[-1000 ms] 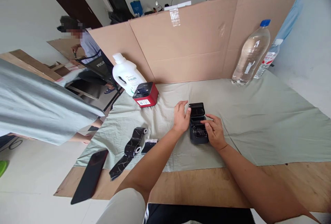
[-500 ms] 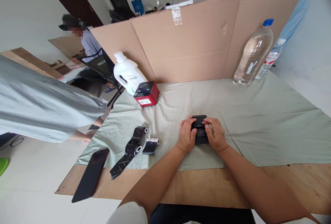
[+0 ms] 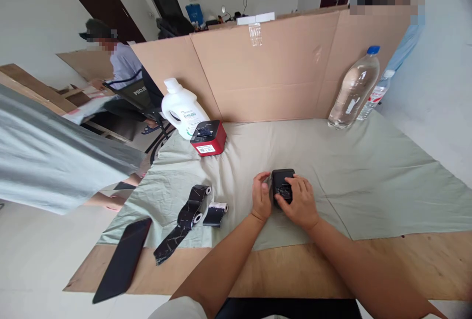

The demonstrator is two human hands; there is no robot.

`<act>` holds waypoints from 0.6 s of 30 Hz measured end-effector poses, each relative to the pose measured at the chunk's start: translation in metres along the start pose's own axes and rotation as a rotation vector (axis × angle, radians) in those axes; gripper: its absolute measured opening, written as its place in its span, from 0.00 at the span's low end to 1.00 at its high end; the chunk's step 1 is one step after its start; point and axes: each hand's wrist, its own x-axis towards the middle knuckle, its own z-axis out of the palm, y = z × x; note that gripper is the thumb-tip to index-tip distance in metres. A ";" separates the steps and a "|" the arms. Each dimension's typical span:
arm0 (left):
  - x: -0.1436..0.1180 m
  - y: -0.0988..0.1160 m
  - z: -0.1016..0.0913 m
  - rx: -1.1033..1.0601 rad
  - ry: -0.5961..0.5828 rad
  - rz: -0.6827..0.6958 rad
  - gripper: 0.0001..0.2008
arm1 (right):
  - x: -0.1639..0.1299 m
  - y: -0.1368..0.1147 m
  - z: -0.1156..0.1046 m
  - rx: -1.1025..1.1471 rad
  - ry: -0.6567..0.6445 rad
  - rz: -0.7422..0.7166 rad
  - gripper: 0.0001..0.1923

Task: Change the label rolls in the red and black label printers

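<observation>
Black plastic at the centre of the pale green cloth: a small black printer is gripped from both sides; the left hand is pressed against its left edge, fingers curled; the right hand is laid over its top and right side, fingers wrapped on it; to the left, two black label rolls are lying near; far left, a red printer is set beside a white jug; far right, a clear bottle is stood upright.
</observation>
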 end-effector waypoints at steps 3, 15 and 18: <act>0.002 -0.013 -0.001 -0.087 0.192 -0.152 0.25 | -0.003 -0.014 0.003 -0.091 -0.100 0.061 0.42; -0.002 0.009 -0.002 0.581 -0.648 0.070 0.27 | 0.102 0.121 -0.030 -0.284 -0.080 0.290 0.34; -0.004 0.011 -0.003 0.633 -0.696 0.061 0.29 | 0.141 0.175 -0.044 -0.431 -0.068 0.500 0.36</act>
